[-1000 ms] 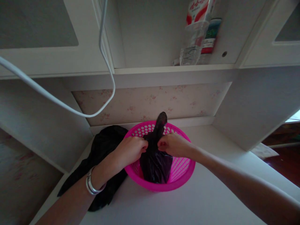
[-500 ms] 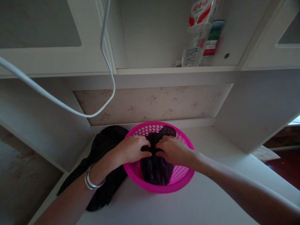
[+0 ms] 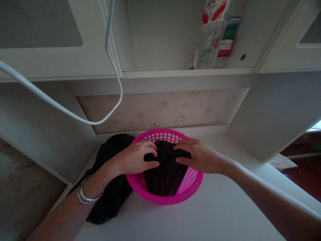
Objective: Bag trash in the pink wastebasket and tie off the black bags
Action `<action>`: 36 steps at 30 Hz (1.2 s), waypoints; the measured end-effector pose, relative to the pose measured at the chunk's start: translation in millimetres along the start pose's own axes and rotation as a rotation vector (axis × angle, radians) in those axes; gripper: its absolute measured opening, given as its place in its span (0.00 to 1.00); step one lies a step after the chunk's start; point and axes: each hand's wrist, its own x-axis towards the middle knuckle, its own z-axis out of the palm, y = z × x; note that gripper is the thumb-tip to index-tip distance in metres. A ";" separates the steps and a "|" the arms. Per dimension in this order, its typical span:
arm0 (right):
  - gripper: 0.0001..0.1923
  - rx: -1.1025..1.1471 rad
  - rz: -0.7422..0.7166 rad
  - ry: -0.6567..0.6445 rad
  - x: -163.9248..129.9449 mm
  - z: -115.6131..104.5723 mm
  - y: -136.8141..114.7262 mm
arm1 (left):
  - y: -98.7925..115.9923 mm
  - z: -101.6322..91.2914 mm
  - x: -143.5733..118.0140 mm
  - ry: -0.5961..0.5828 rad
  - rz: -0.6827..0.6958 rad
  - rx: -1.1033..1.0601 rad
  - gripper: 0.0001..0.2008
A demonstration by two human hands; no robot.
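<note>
A black plastic bag [image 3: 164, 174] hangs down inside a bright pink basket [image 3: 164, 200] with a perforated wall. My left hand [image 3: 140, 156] grips the bag's upper left edge between thumb and fingers, over the basket's left rim. On the other side, my right hand [image 3: 194, 155] pinches the upper right edge of the same bag. The bag's top is stretched between the two hands. Left of the basket, partly behind my left forearm, lies another black plastic bag [image 3: 110, 204], crumpled on the white surface.
The basket stands on a white countertop [image 3: 215, 207] below a white cabinet. A clear plastic bottle [image 3: 208, 50] and a red and green package [image 3: 228, 38] stand on the open shelf. A white cable [image 3: 75, 115] loops across the upper left.
My hands have moved apart, the left one leftward and the right one rightward. The black bag between them is spread wider, and the basket has shifted slightly left in view.
</note>
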 end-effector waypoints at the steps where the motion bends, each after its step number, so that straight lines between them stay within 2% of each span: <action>1: 0.22 0.017 -0.001 -0.007 4.3 2.7 -6.3 | 5.5 4.4 3.8 -0.003 -0.009 0.011 0.15; 3: 0.21 0.013 0.000 -0.022 13.3 6.0 -16.0 | 11.2 13.2 10.7 -0.030 -0.031 0.056 0.17; 6: 0.11 -0.011 -0.068 -0.014 18.8 2.3 -17.5 | 5.0 17.6 12.5 -0.056 0.000 0.090 0.09; 8: 0.11 0.004 -0.085 0.059 12.3 -5.5 -9.5 | -7.4 10.7 4.6 0.017 0.032 0.089 0.10; 11: 0.11 0.132 0.081 0.243 -11.8 -16.2 12.1 | -36.2 -10.9 -20.2 0.180 -0.013 0.000 0.13; 14: 0.16 0.357 0.304 0.358 -41.4 -15.5 38.4 | -70.9 -33.2 -50.9 0.234 -0.121 -0.193 0.11; 16: 0.20 0.511 0.376 0.448 -56.1 -9.6 52.6 | -87.9 -41.6 -66.7 0.296 -0.178 -0.320 0.10; 17: 0.22 0.577 0.405 0.508 -60.9 -6.7 56.7 | -92.1 -43.3 -71.7 0.345 -0.220 -0.386 0.11; 19: 0.22 0.673 0.435 0.650 -65.2 -4.1 56.0 | -90.0 -42.6 -75.6 0.525 -0.322 -0.536 0.12; 21: 0.21 0.705 0.378 0.768 -64.2 -8.2 40.8 | -74.8 -39.4 -73.6 0.729 -0.352 -0.737 0.12; 22: 0.22 0.680 0.311 0.784 -62.7 -12.4 28.0 | -63.6 -38.3 -71.9 0.782 -0.320 -0.837 0.13; 23: 0.24 0.632 0.224 0.771 -61.0 -17.4 12.7 | -51.0 -38.0 -70.7 0.775 -0.263 -0.910 0.16; 24: 0.26 0.542 0.142 0.706 -59.3 -22.4 -4.2 | -37.6 -38.6 -70.5 0.708 -0.202 -0.932 0.20; 25: 0.30 0.410 0.068 0.570 -57.9 -26.7 -21.4 | -24.4 -39.8 -71.5 0.589 -0.154 -0.880 0.24; 27: 0.39 0.150 -0.086 0.343 -57.0 -30.6 -51.2 | -1.1 -42.2 -77.2 0.310 -0.119 -0.569 0.28; 29: 0.40 -0.010 -0.159 0.200 -60.0 -27.3 -67.9 | 14.2 -40.4 -86.2 0.124 -0.102 -0.187 0.27; 30: 0.36 -0.051 -0.167 0.174 -63.3 -23.6 -70.4 | 17.9 -37.1 -91.3 0.083 -0.095 -0.035 0.24; 32: 0.27 -0.076 -0.149 0.197 -72.9 -14.1 -65.7 | 17.3 -26.5 -101.2 0.073 -0.085 0.142 0.19; 34: 0.24 -0.070 -0.113 0.236 -84.6 -5.3 -54.3 | 8.2 -13.9 -110.1 0.091 -0.083 0.200 0.18; 36: 0.26 -0.057 -0.079 0.249 -95.2 -0.3 -43.2 | -4.4 -4.2 -117.3 0.129 -0.097 0.207 0.20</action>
